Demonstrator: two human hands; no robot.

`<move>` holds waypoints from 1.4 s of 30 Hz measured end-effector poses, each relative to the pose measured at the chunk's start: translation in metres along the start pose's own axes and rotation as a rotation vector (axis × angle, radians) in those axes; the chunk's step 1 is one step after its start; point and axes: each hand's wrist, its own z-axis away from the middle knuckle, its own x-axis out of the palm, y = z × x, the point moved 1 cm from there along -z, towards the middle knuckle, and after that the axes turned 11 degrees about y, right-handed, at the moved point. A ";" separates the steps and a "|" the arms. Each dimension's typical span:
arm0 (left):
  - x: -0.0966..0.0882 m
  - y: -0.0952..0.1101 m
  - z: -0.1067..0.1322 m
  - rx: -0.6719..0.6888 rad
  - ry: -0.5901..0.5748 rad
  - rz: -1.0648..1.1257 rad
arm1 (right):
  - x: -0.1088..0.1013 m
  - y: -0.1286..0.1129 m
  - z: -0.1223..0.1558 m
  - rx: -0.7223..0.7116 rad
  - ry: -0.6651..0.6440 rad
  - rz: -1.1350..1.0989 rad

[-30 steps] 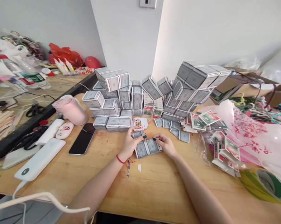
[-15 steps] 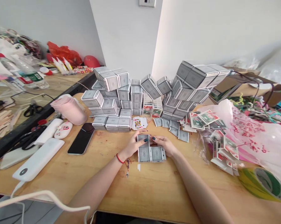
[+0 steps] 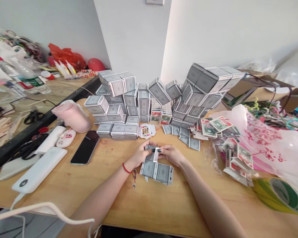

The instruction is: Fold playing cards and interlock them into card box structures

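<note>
Grey-backed playing cards (image 3: 156, 170), joined in an L-shaped sheet, lie at an angle on the wooden table in front of me. My left hand (image 3: 142, 155) grips the upper end of the sheet, thumb on top. With thumb and fingers closed, my right hand (image 3: 170, 154) pinches a narrow white-edged flap (image 3: 155, 155) at the sheet's upper edge; its fingertips meet the left thumb. Just beyond my hands rests a small pile of face-up cards (image 3: 147, 131), a king on top. More joined grey cards (image 3: 183, 135) lie to its right.
Box shapes built from cards (image 3: 124, 114) stand stacked along the back, taller on the right (image 3: 208, 79). A phone (image 3: 85, 147) and white power bank (image 3: 40, 169) are at left. Opened card boxes (image 3: 238, 158), a plastic bag (image 3: 265, 138) and yellow-green tape (image 3: 279, 195) occupy the right.
The card sheet has turned, its lower right end swinging toward me. My right hand has moved slightly left to the sheet's upper edge, where a white-edged flap now stands up.
</note>
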 end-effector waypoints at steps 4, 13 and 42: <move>0.001 0.002 0.002 0.026 -0.020 -0.004 | 0.002 0.002 -0.002 -0.004 0.031 0.003; 0.006 0.006 0.003 0.075 -0.051 -0.076 | 0.007 0.003 -0.001 -0.038 0.150 0.076; 0.005 -0.003 0.003 0.242 -0.019 -0.380 | 0.013 0.008 -0.005 -0.160 0.343 0.415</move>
